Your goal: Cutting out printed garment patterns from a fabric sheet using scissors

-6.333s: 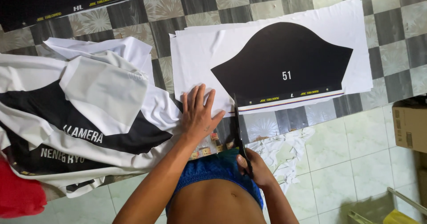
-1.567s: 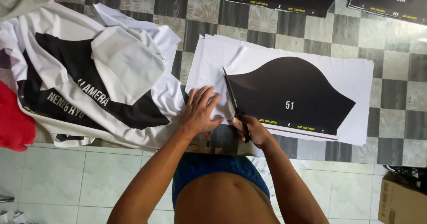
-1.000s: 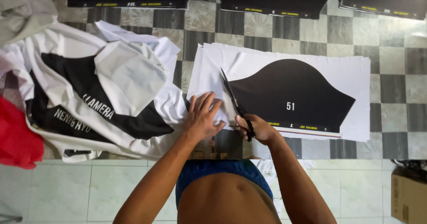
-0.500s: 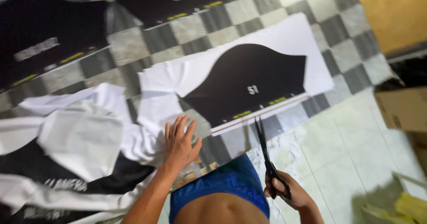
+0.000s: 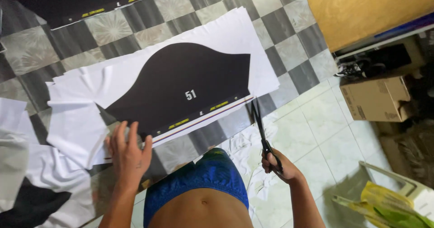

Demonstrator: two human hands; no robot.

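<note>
While our left hand (image 5: 129, 153) lies spread on the fabric (image 5: 172, 81) at lower left, our right hand (image 5: 278, 164) grips scissors (image 5: 261, 128) — blades nearly closed — at lower right.

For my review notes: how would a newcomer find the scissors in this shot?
Start at the white sheet with the big black shape on the checkered floor. Just off its lower right corner, the right hand holds the scissors, dark blades pointing up at that corner: the only slim dark tool there.

scissors (image 5: 261, 127) right of fabric stack (image 5: 181, 81)
</note>
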